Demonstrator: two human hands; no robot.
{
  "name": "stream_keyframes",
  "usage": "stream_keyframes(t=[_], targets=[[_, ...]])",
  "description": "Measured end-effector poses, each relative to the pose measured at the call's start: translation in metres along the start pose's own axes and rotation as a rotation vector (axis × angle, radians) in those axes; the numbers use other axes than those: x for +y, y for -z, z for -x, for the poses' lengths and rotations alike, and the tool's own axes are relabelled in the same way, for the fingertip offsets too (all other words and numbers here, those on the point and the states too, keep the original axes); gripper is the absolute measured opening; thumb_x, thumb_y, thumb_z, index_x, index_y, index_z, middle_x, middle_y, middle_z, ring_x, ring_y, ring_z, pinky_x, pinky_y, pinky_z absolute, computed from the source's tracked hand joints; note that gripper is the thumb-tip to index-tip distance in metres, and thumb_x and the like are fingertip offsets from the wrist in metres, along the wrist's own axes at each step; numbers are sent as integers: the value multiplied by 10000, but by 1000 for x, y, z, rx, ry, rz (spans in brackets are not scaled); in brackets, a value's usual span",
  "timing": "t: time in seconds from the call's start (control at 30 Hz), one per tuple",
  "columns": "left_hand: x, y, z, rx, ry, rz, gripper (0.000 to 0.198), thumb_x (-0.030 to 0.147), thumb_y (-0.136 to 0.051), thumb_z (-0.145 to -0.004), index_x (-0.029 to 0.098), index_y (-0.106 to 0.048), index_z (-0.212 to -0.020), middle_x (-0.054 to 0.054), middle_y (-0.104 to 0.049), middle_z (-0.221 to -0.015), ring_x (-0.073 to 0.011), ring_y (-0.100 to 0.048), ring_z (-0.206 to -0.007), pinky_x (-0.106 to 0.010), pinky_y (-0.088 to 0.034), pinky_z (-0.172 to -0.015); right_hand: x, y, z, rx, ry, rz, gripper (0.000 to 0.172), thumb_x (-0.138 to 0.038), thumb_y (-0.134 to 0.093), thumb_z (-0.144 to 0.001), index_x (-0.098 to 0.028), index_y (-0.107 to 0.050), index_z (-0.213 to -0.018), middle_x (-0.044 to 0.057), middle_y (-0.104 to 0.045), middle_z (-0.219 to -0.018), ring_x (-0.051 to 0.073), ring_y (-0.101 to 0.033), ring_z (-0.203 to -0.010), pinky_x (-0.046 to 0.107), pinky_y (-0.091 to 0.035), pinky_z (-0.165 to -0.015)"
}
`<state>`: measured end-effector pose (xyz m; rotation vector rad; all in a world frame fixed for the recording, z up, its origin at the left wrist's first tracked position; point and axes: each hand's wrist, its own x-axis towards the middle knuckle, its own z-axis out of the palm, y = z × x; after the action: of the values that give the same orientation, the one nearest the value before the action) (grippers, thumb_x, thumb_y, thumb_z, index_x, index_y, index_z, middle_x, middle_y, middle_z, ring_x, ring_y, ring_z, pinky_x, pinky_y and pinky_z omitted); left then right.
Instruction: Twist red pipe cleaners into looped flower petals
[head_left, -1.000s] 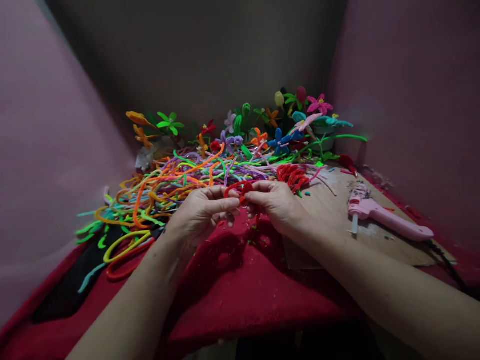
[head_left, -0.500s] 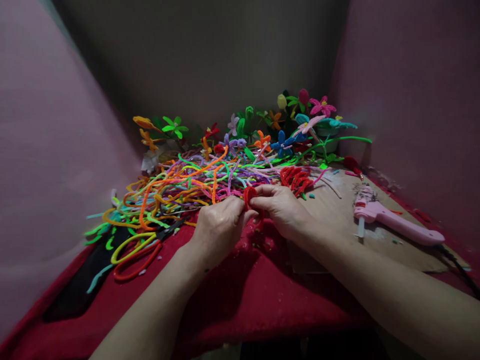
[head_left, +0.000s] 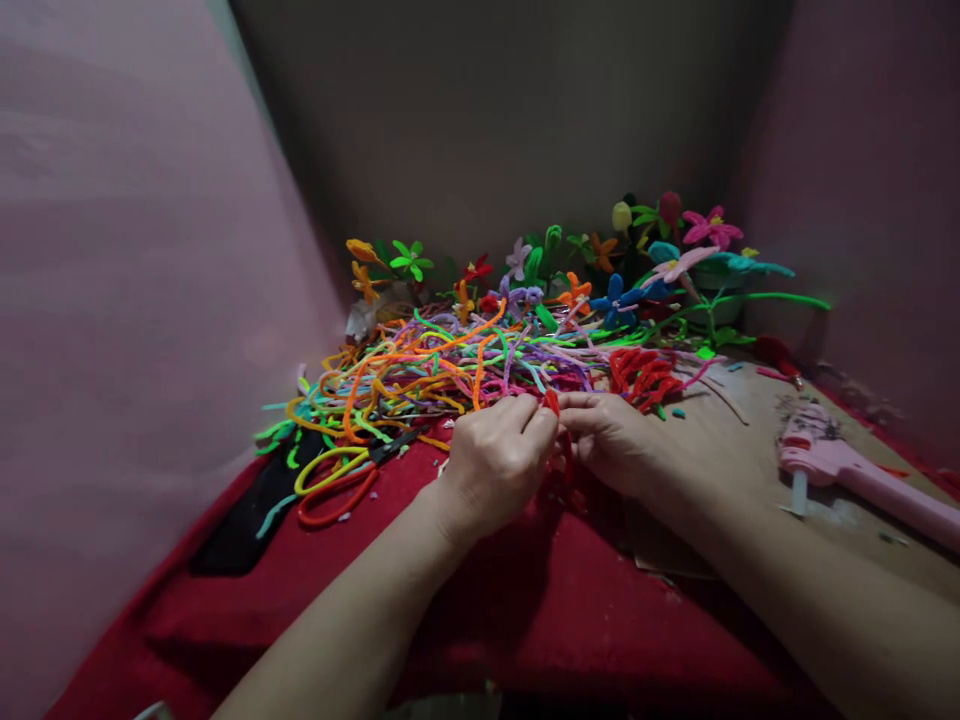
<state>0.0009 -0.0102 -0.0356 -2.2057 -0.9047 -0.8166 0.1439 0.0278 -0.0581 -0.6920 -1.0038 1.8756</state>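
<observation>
My left hand (head_left: 497, 460) and my right hand (head_left: 616, 436) meet fingertip to fingertip over a red cloth (head_left: 540, 610). Both pinch one red pipe cleaner (head_left: 553, 402), bent into a small loop between the thumbs and forefingers; its tail hangs down between the hands. A tangled heap of coloured pipe cleaners (head_left: 427, 370) lies just beyond my left hand. A bundle of folded red pipe cleaners (head_left: 643, 372) lies just beyond my right hand.
Finished pipe-cleaner flowers (head_left: 600, 270) stand along the back wall. A pink glue gun (head_left: 847, 470) rests on a cardboard sheet (head_left: 742, 450) at the right. Scissors with orange and yellow handles (head_left: 337, 485) lie at the left on the cloth. Pink walls close in on both sides.
The view has swung left, so everything sits further right in the picture. My hands have drawn closer together and the red loop between them has become smaller and tighter.
</observation>
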Motion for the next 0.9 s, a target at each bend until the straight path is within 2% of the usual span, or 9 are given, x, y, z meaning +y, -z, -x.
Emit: stream_keyframes(t=[0.1,0.2,0.37,0.43,0.5,0.6,0.67,0.8,0.9], targets=[[-2,-4,2,-25,12,48,188,209,-465,-858,168,-498,-678,10,-486,-612,-104,-419,-539,-260,-284,-506,-3,-1,2,-4,-38,7,161,-94,-701,-509,-131,-569,-594,-30,-540,-513,81,-500,-439,220,-413,-451],[-4,-5,1,-94,96,118,163,197,-472,-852,170,-515,-697,8,-505,-644,-101,-429,-548,-250,-286,-497,-5,-2,4,-43,-52,53,144,-120,-696,-537,-129,-566,-599,-22,-549,-525,88,-499,-411,229,-410,-413],[-7,3,-7,-166,454,636,166,214,-541,-807,170,-488,-657,-3,-524,-732,-98,-496,-654,-212,-392,-586,-7,-1,4,-130,-60,45,116,-159,-695,-593,-119,-593,-630,-12,-561,-530,86,-495,-416,227,-419,-404],[-7,5,-9,-247,566,874,130,243,-507,-829,177,-481,-721,-1,-552,-720,-106,-531,-661,-225,-422,-604,-8,-1,3,-125,-78,30,114,-161,-696,-598,-117,-601,-644,-8,-566,-519,83,-497,-423,209,-409,-396],[-7,5,-10,-361,612,1007,94,251,-441,-860,182,-462,-801,6,-575,-696,-107,-552,-638,-234,-435,-601,-9,0,2,-91,-96,11,100,-163,-682,-597,-115,-607,-644,1,-579,-520,79,-494,-416,196,-395,-385],[-9,5,-10,-424,591,977,40,197,-425,-849,180,-453,-872,-1,-592,-748,-110,-572,-682,-251,-449,-652,-11,2,0,-18,-119,-32,56,-156,-632,-575,-117,-602,-603,8,-576,-496,85,-483,-393,206,-393,-382],[-12,5,-10,-440,583,973,114,166,-425,-836,183,-444,-947,-2,-598,-779,-109,-579,-688,-253,-457,-661,-12,2,0,25,-115,-59,33,-149,-600,-559,-120,-585,-554,5,-554,-462,89,-474,-386,212,-386,-384],[-16,6,-10,-504,596,1019,249,167,-435,-826,201,-406,-1071,24,-588,-726,-91,-564,-561,-221,-454,-557,-15,0,1,45,-83,-112,54,-143,-587,-572,-117,-576,-526,-3,-529,-442,76,-448,-388,204,-348,-389],[-14,7,-11,-528,673,1036,296,174,-444,-814,207,-399,-1105,51,-546,-637,-85,-538,-474,-200,-433,-476,-17,-2,3,60,-70,-126,51,-145,-591,-585,-112,-591,-546,0,-540,-463,74,-457,-407,202,-347,-400]])
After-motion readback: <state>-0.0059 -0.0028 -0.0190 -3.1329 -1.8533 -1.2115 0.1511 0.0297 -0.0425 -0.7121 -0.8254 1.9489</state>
